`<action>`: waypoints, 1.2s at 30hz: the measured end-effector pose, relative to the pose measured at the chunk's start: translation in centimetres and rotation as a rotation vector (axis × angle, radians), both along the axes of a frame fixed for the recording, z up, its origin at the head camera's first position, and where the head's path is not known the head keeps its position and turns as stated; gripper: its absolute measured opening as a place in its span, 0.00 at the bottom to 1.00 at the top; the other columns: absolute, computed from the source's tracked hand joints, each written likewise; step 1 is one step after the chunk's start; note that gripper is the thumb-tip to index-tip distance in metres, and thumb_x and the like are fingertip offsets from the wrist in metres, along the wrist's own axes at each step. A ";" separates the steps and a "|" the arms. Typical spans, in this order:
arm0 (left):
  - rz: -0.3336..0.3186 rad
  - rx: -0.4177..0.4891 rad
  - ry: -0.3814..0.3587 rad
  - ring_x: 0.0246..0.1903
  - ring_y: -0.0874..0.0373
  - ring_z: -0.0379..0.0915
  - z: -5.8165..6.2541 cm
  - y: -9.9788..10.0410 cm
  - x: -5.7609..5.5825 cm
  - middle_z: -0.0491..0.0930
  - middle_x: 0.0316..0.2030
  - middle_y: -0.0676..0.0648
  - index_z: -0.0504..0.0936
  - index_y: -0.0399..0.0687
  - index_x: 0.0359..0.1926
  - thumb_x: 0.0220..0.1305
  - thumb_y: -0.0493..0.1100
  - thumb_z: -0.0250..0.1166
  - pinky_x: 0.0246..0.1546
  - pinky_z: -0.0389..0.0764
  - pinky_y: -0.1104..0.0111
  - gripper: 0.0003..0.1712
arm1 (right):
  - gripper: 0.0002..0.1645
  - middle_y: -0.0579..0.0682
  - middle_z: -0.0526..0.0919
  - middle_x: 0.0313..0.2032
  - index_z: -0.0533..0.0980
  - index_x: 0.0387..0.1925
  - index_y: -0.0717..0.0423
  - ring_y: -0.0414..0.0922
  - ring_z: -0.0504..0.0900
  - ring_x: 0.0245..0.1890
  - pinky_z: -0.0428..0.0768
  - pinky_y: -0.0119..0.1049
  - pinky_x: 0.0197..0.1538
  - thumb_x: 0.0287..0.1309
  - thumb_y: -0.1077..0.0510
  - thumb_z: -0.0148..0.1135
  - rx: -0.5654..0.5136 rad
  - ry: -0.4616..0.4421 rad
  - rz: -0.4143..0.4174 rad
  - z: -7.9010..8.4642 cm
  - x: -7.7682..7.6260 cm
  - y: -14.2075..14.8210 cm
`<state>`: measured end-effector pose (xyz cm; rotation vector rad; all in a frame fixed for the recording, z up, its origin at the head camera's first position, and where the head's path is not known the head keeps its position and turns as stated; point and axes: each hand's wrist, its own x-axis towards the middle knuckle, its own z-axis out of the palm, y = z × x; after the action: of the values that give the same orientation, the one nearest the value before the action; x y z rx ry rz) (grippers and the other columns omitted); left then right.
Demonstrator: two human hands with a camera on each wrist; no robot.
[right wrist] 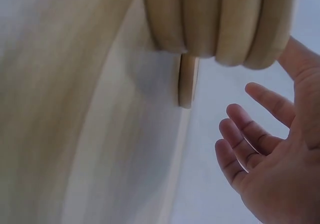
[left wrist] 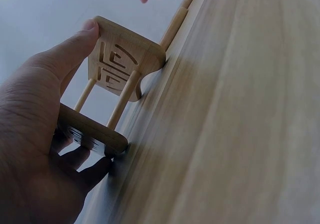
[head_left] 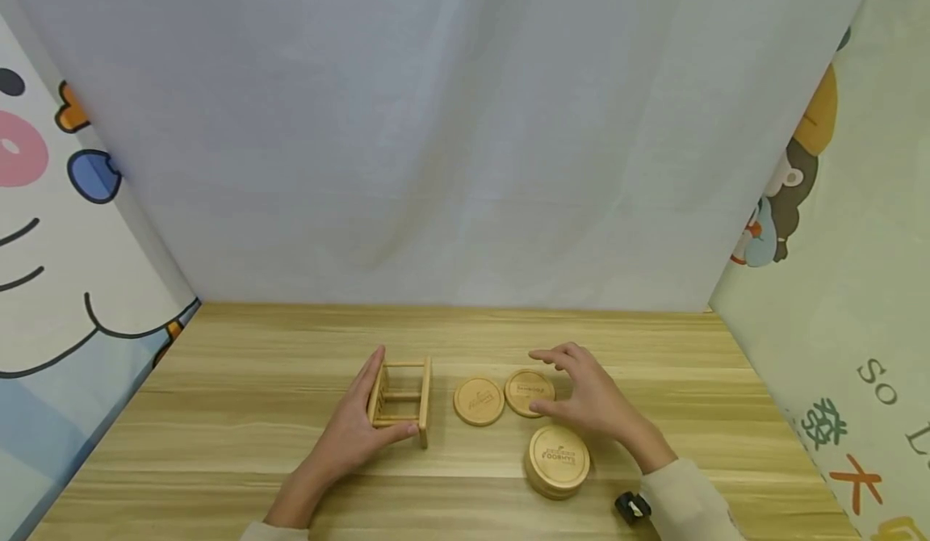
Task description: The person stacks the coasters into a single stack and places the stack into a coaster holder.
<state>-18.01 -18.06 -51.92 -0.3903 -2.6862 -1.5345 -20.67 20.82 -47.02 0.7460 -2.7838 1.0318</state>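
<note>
My left hand (head_left: 356, 432) grips a small wooden coaster rack (head_left: 425, 404), thumb on one carved side panel (left wrist: 120, 54) and fingers behind the other. Thin dowels join the two panels, and the rack stands on the table. To its right lie two round wooden coasters, the left one (head_left: 479, 401) and the right one (head_left: 526, 392), side by side. My right hand (head_left: 592, 400) hovers over the right coaster with thumb and fingers spread; nothing is between them. Closer to me is a stack of several coasters (head_left: 559, 460), its top printed with lettering.
A small black object (head_left: 633, 508) lies by the right sleeve (head_left: 686, 501). The wood-grain table (head_left: 240, 387) meets a pale curtain (head_left: 465, 161) at the back. Printed cartoon cloths hang on the left (head_left: 65, 299) and right (head_left: 821, 323).
</note>
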 end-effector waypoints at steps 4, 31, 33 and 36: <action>0.002 0.003 -0.018 0.86 0.31 0.42 0.1 0.1 0.1 0.44 0.90 0.37 0.43 0.52 0.92 0.59 0.59 0.86 0.81 0.53 0.31 0.77 | 0.43 0.57 0.81 0.57 0.80 0.72 0.57 0.57 0.80 0.55 0.83 0.56 0.57 0.59 0.48 0.87 0.017 -0.030 0.001 -0.3 -0.5 0.2; 0.007 -0.007 0.002 0.86 0.31 0.43 -0.1 0.0 -0.1 0.45 0.89 0.36 0.44 0.49 0.92 0.57 0.59 0.87 0.81 0.53 0.33 0.77 | 0.46 0.55 0.78 0.56 0.78 0.75 0.59 0.49 0.74 0.50 0.79 0.48 0.52 0.62 0.47 0.85 0.079 -0.099 0.092 -1.6 -1.9 0.1; 0.007 -0.004 -0.003 0.86 0.32 0.43 -0.1 0.0 -0.1 0.45 0.89 0.36 0.44 0.50 0.92 0.57 0.59 0.87 0.82 0.53 0.33 0.77 | 0.46 0.55 0.78 0.56 0.78 0.75 0.59 0.49 0.74 0.51 0.78 0.48 0.52 0.62 0.47 0.85 0.080 -0.105 0.096 -1.6 -1.9 0.0; 0.009 0.003 -0.009 0.87 0.33 0.42 -0.1 -0.1 -0.1 0.45 0.89 0.37 0.44 0.51 0.92 0.57 0.59 0.87 0.82 0.53 0.33 0.77 | 0.46 0.55 0.78 0.56 0.77 0.75 0.60 0.50 0.74 0.52 0.79 0.49 0.53 0.62 0.47 0.85 0.078 -0.111 0.099 -1.7 -2.1 -0.3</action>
<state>-18.07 -18.14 -52.00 -0.3718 -2.6883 -1.5421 -22.73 20.57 -48.74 0.8699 -2.9232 1.0147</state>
